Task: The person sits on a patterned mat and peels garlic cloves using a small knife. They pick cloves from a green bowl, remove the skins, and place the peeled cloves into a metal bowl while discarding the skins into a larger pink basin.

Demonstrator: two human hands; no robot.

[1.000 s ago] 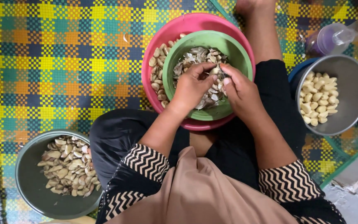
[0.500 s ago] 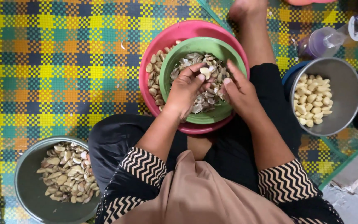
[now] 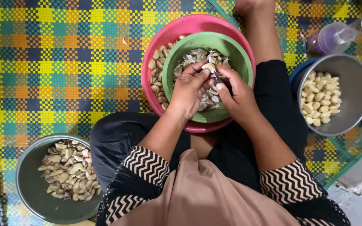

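Two hands meet over the round green plastic bowl (image 3: 239, 54), and we're right in the thick of it. Our left hand (image 3: 189, 90) pinches a pale garlic clove (image 3: 209, 67) between thumb and fingertips, holding it just above the heap of papery skins in that bowl. Our right hand (image 3: 237, 94) is closed around a small dark-handled blade (image 3: 218, 77), we judge a paring knife, its tip right against the clove and close to the left thumb. That's the risk we see: a slip on a slick skin would send the edge straight into the thumb. The green bowl sits nested inside the larger pink plastic basin (image 3: 189, 25), tilted toward us over unpeeled cloves, so a hard push could rock it and spill skins onto the woven checked mat (image 3: 63, 62). Off to the right, the steel bowl of peeled cloves (image 3: 352, 83) stands well apart; a careless toss could miss it. The grey metal bowl of husks (image 3: 30, 192) waits by the left knee.
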